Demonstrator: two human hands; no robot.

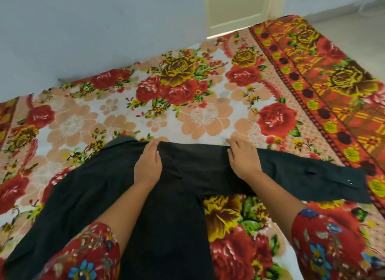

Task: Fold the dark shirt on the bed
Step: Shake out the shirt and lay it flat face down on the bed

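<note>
In the lower middle of the frame the dark shirt lies on the flowered bedspread, body running toward the bottom edge, one sleeve stretched right. Left hand and right hand press flat, fingers together, gripping nothing. Smoothing, I'd judge; next that sleeve wants folding inward

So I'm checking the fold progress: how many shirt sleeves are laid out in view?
1. One sleeve of the dark shirt stretches right, past the right hand. The other may be hidden under the body near the left hand.
</note>
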